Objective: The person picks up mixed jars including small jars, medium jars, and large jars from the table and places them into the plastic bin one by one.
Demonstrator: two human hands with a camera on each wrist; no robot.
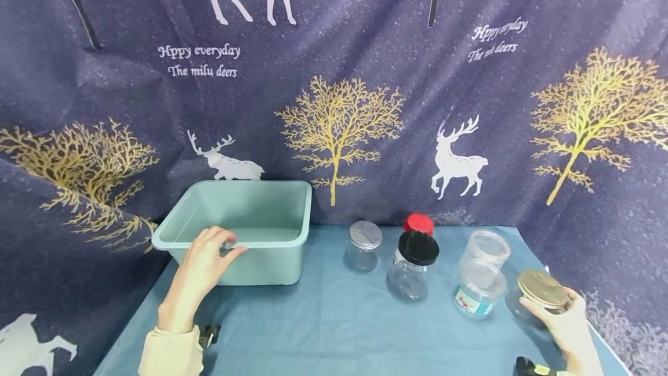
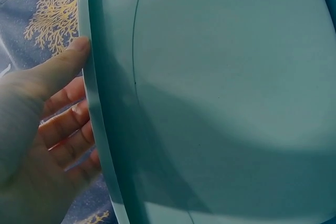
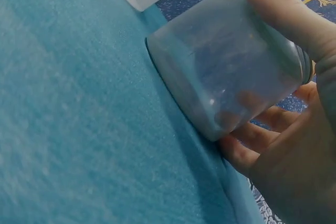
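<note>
At the left of the head view stands a pale green plastic bin [image 1: 266, 263]. My left hand [image 1: 204, 257] is at its near rim, the thumb in front and the fingers reaching over to the inner side. In the left wrist view the thumb tip touches the rim [image 2: 93, 85], which hides the fingertips. Far to the right, my right hand [image 1: 566, 324] grips a clear jar with a gold lid [image 1: 543, 288]. The right wrist view shows the thumb on the lid's edge and the fingers round the jar's [image 3: 226, 61] side, its base at the cloth.
Other clear jars stand between bin and right hand: one silver-lidded [image 1: 365, 235], one black-lidded [image 1: 418, 248], a red-lidded one [image 1: 419, 224] partly hidden behind it. Two clear-topped containers, one labelled [image 1: 475, 302], stand beside the gripped jar. Blue cloth [image 1: 334, 329] covers the table; a patterned curtain hangs behind.
</note>
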